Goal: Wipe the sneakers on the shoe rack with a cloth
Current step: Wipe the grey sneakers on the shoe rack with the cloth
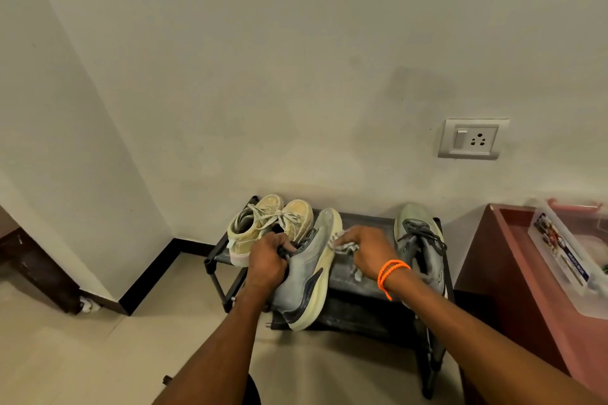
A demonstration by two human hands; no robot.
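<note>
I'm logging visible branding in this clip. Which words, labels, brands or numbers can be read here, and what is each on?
None can be read for certain.
Printed label on the clear plastic box: white lettering on a dark strip, too blurred to read.
Grey sneaker in the left hand: no legible logo.
Wall socket: no text.

On the shoe rack (362, 273), one pair (269, 227) lies left, a single sneaker (418, 240) seemingly right.

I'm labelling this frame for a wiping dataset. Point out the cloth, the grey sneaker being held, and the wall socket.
cloth (345, 248), head view, bunched part under the right hand.
grey sneaker (304, 276), head view, side panel.
wall socket (471, 139), head view, middle of faceplate.
</note>
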